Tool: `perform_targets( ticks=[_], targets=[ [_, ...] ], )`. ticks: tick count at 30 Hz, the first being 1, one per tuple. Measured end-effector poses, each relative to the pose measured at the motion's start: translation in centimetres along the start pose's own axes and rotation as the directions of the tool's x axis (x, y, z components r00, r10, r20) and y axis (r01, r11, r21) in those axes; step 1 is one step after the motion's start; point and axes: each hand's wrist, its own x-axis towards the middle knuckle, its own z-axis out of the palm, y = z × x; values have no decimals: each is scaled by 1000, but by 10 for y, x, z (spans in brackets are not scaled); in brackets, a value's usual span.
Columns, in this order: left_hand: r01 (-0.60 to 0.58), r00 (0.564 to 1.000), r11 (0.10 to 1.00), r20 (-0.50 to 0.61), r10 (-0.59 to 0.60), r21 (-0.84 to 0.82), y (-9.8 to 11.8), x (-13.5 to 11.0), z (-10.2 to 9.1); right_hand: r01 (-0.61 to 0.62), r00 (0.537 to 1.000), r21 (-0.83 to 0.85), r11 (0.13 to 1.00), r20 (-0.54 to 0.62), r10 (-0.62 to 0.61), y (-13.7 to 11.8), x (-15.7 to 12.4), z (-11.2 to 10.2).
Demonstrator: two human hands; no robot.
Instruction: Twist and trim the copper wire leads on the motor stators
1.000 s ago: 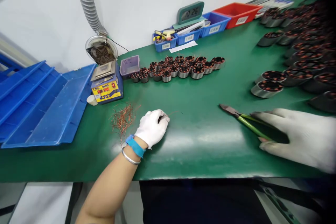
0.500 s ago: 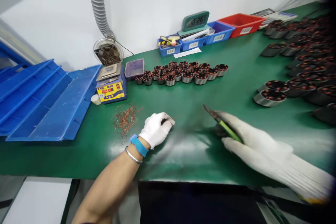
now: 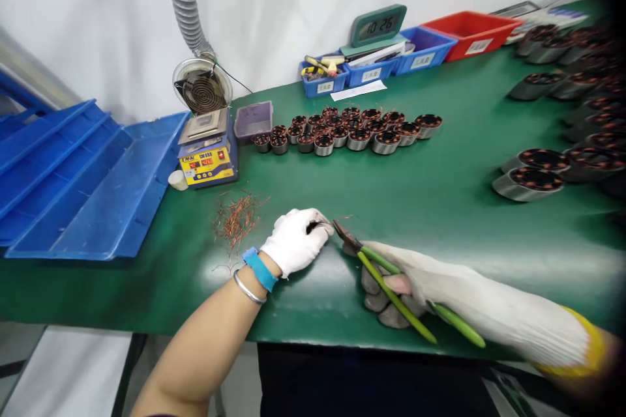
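Note:
My left hand [image 3: 296, 241], in a white glove, rests on the green mat [image 3: 440, 208] with its fingers pinched together on something small and dark that I cannot make out. My right hand [image 3: 420, 283], also gloved, grips green-handled cutters [image 3: 391, 283] whose jaws point left and almost touch the left fingertips. A loose heap of copper wire clippings [image 3: 235, 218] lies just left of the left hand.
A row of small copper-wound stators [image 3: 349, 130] sits mid-table, with larger ones [image 3: 528, 179] at the right. A blue and yellow solder pot [image 3: 208, 153], fume hose [image 3: 188, 0], purple tray [image 3: 253, 120], blue bins [image 3: 372, 65], red bin [image 3: 472, 26], clock [image 3: 379, 25] and blue trays [image 3: 78, 176] stand around.
My right hand has carried the cutters leftward across the mat, from the far right to beside my left fingertips. My left hand has stayed in place, pinched.

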Motion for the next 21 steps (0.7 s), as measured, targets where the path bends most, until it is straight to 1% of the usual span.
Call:
perform_targets(
  ticks=[2,3,5,7,9,10,11,12,13,14,15,16,17,18,19,21],
  targets=[
    [-3,1000,1000,18,2,18,1,0,-2,29,1000,-37,999,11,-29,0,5,1],
    [-5,1000,1000,22,5,22,2,0,-3,43,999,-94,995,11,-42,-1,8,0],
    [-14,1000,1000,21,14,27,2,-1,-3,62,998,-269,961,3,-63,-3,13,-2],
    [-19,999,1000,27,18,23,1,-1,-4,54,998,-448,892,-10,-66,-8,13,-4],
    [-19,1000,999,13,19,-38,-1,0,-5,-2,997,-604,797,-60,-42,-12,11,-3],
    [-19,1000,994,-20,17,-104,-2,1,-6,-50,993,-692,721,-114,-41,-13,9,-2],
    [-26,997,982,-73,13,-186,-5,2,-6,-102,980,-783,614,-185,-74,-12,6,0],
    [-40,990,962,-143,1,-271,-8,4,-7,-157,954,-864,478,-258,-153,-9,4,1],
    [-57,976,937,-218,-21,-345,-11,6,-7,-215,913,-921,326,-308,-269,-6,2,2],
    [-71,958,913,-281,-50,-402,-15,8,-7,-269,861,-947,175,-318,-397,-2,1,2],
    [-78,941,893,-328,-80,-443,-19,11,-6,-314,814,-948,41,-291,-503,2,0,2],
    [-80,928,877,-357,-109,-474,-23,13,-5,-341,782,-937,-70,-241,-574,5,1,3],
    [-78,918,863,-374,-133,-498,-26,15,-4,-344,766,-925,-158,-180,-617,6,3,4],
    [-77,911,852,-384,-151,-518,-28,17,-3,-323,753,-920,-221,-108,-649,6,6,7],
    [-81,906,844,-392,-159,-530,-30,18,-3,-279,735,-924,-263,-29,-677,3,12,11],
    [-99,896,838,-414,-159,-536,-31,19,-2,-142,680,-941,-309,134,-721,-5,28,24]
  ],
)
